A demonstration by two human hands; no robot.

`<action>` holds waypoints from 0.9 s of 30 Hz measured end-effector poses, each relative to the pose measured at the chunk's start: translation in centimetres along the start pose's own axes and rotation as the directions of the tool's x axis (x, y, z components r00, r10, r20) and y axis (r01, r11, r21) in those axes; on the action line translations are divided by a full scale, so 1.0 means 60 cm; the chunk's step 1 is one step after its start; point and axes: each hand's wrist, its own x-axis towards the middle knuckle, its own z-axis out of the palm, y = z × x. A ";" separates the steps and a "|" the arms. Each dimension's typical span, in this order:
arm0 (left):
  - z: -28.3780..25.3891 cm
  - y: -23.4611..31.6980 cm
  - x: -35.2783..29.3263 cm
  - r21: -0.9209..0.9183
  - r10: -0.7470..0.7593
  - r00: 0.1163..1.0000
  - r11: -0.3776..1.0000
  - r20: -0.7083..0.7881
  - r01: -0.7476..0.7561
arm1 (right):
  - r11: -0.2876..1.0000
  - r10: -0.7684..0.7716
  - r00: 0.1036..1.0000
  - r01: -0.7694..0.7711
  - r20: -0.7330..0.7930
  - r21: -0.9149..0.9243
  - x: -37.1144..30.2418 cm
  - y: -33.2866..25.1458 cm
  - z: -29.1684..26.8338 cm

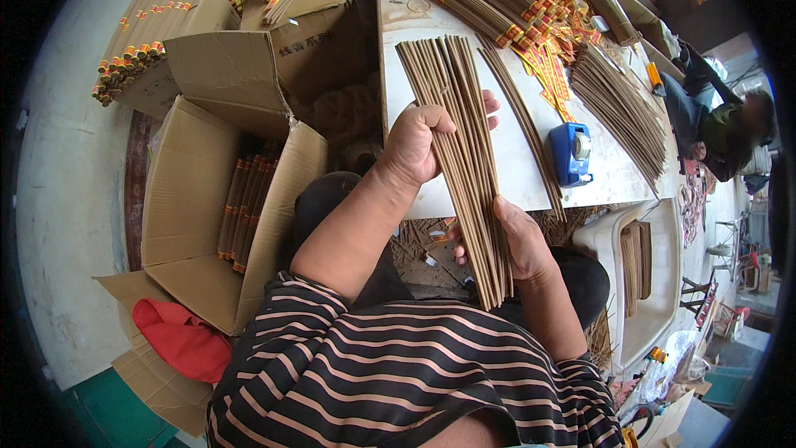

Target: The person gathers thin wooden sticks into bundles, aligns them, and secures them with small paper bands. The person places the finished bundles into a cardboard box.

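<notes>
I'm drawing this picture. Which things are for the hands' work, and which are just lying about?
Probably work: brown sticks in left hand and right hand, loose sticks, banded bundles, paper strips, blue tape dispenser.

Probably just lying about: red cloth, clear plastic.

Sticks (pixel 620 116), tape dispenser (pixel 570 155) on white table (pixel 518 172)

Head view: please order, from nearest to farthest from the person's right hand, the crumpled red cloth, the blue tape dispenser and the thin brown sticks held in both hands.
1. Thin brown sticks: in the right hand, touching it.
2. Blue tape dispenser: ahead and right, on the white table.
3. Crumpled red cloth: far left, by the open brown cardboard box.
</notes>
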 end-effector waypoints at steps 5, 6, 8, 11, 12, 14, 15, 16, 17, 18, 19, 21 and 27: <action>-0.005 -0.002 0.001 0.024 0.004 1.000 1.000 -0.010 -0.004 | 0.997 -0.001 0.999 -0.002 -0.040 -0.080 0.001 0.002 0.004; -0.003 -0.003 0.001 0.035 0.010 1.000 0.999 -0.014 -0.009 | 0.990 0.007 0.999 -0.014 -0.046 -0.141 0.002 0.002 0.002; 0.003 -0.005 -0.001 0.059 0.021 1.000 0.998 -0.021 -0.019 | 0.990 0.058 0.993 -0.071 -0.107 -0.125 0.003 -0.004 0.010; 0.004 -0.006 -0.001 0.075 0.020 1.000 0.997 -0.007 -0.020 | 0.980 0.089 0.989 -0.108 -0.117 -0.166 0.001 -0.005 0.008; 0.005 -0.006 -0.001 0.079 0.020 1.000 0.997 -0.001 -0.020 | 0.979 0.084 0.990 -0.104 -0.117 -0.177 0.000 -0.006 0.011; 0.004 -0.005 -0.001 0.089 0.038 0.999 0.995 -0.007 -0.037 | 0.976 0.074 0.991 -0.096 -0.115 -0.197 -0.002 -0.008 0.014; 0.011 -0.003 -0.004 0.114 0.067 0.997 0.991 -0.025 -0.064 | 0.976 0.075 0.992 -0.095 -0.106 -0.197 -0.003 -0.010 0.015; 0.014 0.000 -0.006 0.139 0.097 0.994 0.986 -0.043 -0.090 | 0.974 0.060 0.991 -0.084 -0.118 -0.212 -0.004 -0.009 0.015; -0.011 0.002 -0.002 0.191 0.118 0.993 0.975 -0.011 -0.113 | 0.971 0.044 0.991 -0.073 -0.130 -0.227 -0.004 -0.008 0.016; -0.007 -0.001 -0.001 0.261 0.273 0.961 0.932 -0.044 -0.253 | 0.968 0.029 0.989 -0.063 -0.142 -0.241 -0.004 -0.007 0.016; -0.001 -0.006 0.000 0.332 0.423 0.904 0.863 -0.066 -0.380 | 0.966 0.019 0.989 -0.057 -0.148 -0.252 -0.003 -0.007 0.018; 0.005 -0.002 -0.004 0.683 0.608 0.794 0.570 0.024 -0.457 | 0.955 -0.016 0.982 -0.041 -0.187 -0.295 -0.001 -0.004 0.017; -0.007 0.002 -0.009 0.901 0.697 0.577 -0.382 0.427 -0.206 | 0.907 -0.082 0.977 -0.010 -0.199 -0.422 0.000 0.000 0.020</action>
